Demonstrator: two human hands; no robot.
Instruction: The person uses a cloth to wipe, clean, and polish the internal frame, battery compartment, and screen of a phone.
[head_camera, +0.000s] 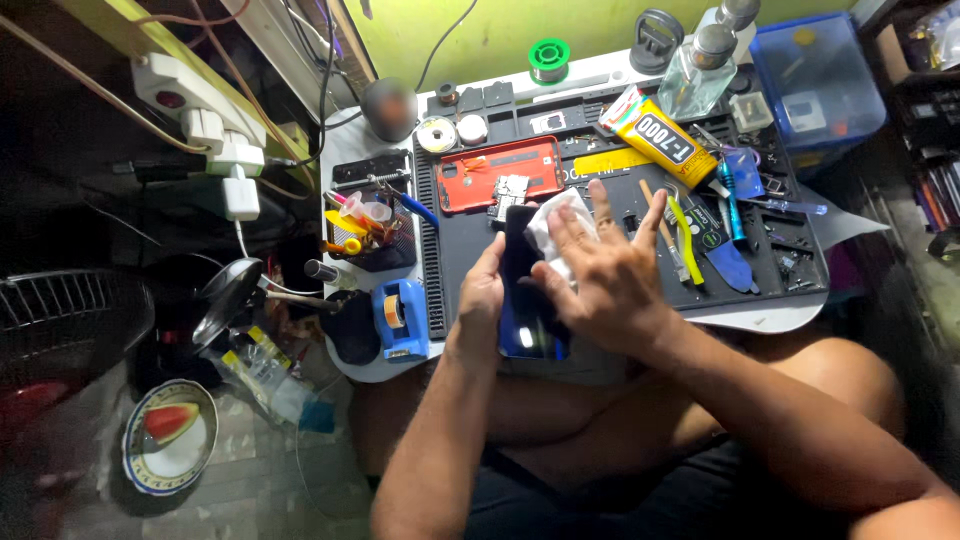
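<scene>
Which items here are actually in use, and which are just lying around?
In use: left hand holding dark phone; right hand pressing white cloth on it.

Lying about: red phone shell, yellow glue tube, blue tape dispenser, clear bottle.

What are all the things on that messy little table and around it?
dark glossy phone: one, black-blue, in left hand
white cloth: one, under right fingers, on phone
red phone back shell: one, mat's upper part
yellow glue tube: one, top of mat
clear glass bottles: two, table's far edge
blue tape dispenser: one, table's left edge
black work mat: one, covers table
plate with watermelon slice: one, floor, left
left hand: grips phone's edge
right hand: presses cloth on phone
</scene>
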